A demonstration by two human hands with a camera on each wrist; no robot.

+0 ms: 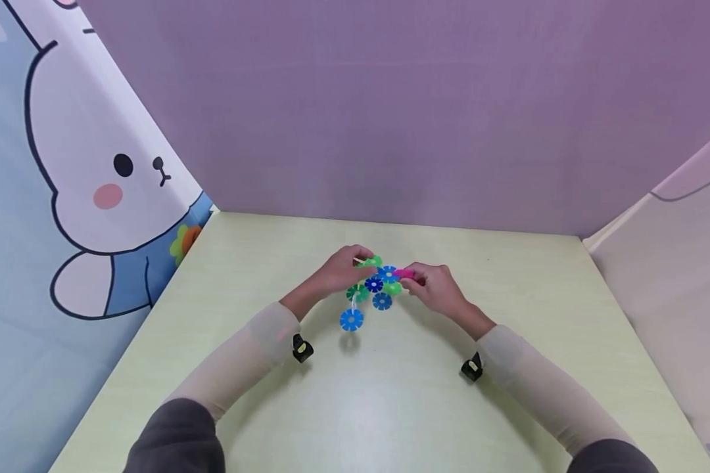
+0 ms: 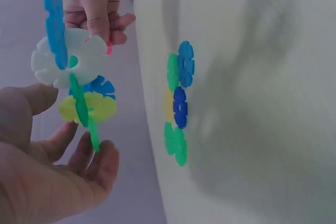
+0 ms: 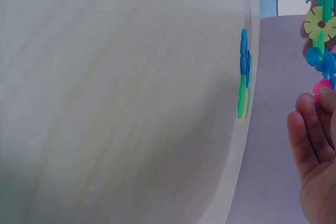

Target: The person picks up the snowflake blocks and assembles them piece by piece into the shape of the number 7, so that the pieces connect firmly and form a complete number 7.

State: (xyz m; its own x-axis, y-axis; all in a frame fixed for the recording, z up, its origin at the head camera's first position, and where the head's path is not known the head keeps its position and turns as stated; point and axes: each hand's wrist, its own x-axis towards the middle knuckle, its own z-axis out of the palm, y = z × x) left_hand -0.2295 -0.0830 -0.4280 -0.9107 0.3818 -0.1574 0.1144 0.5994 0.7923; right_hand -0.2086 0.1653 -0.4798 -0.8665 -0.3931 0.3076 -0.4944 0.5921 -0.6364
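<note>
Above the table, both hands hold a joined chain of flower-shaped notched plastic discs. My left hand (image 1: 344, 269) has its thumb and curled fingers around the chain's green discs (image 2: 79, 99), beside a yellow disc (image 2: 100, 107). A white disc (image 2: 73, 59) and a light blue disc (image 1: 352, 320) extend from that end. At the other end, my right hand (image 1: 436, 289) pinches a pink disc (image 1: 403, 273) joined to a blue disc (image 1: 388, 274). In the right wrist view, the right hand's outer fingers extend below the pink disc, and the frame edge cuts off part of the hand.
Several loose discs lie close together on the pale table (image 1: 378, 407) below the chain, among them a dark blue disc (image 2: 180, 107), a blue disc (image 2: 186, 64) and a green disc (image 2: 172, 72). A purple panel (image 1: 390, 131) stands behind the table. A printed cloth (image 1: 23, 263) hangs at the left.
</note>
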